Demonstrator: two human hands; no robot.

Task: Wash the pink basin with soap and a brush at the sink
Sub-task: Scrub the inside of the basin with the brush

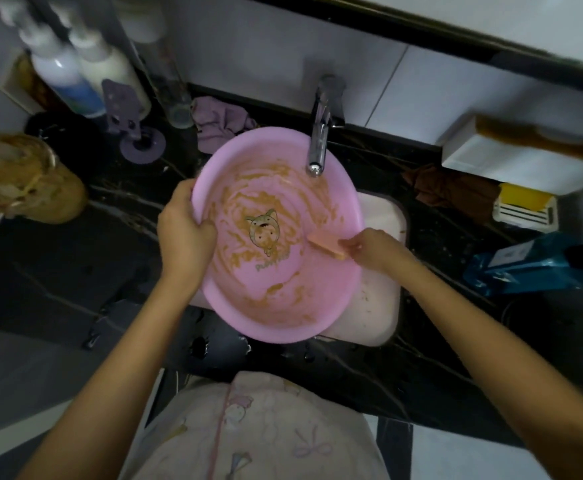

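The pink basin (304,299) rests tilted over the white sink (376,306), under the chrome tap (319,140). Its inside is smeared with brownish-yellow streaks around a cartoon print. My left hand (184,233) grips the basin's left rim, thumb inside. My right hand (373,251) reaches over the right rim and pinches a small orange-pink bar, seemingly soap (326,245), pressed against the inner wall. A brown-bristled brush (536,138) lies on a white box at the far right.
Black marble counter (58,271) surrounds the sink. Bottles (72,77) and a purple cloth (219,124) stand at the back left, a tan bundle (23,178) at the left. At the right are a brown rag (452,188), a yellow sponge in a rack (523,206) and a blue pouch (525,265).
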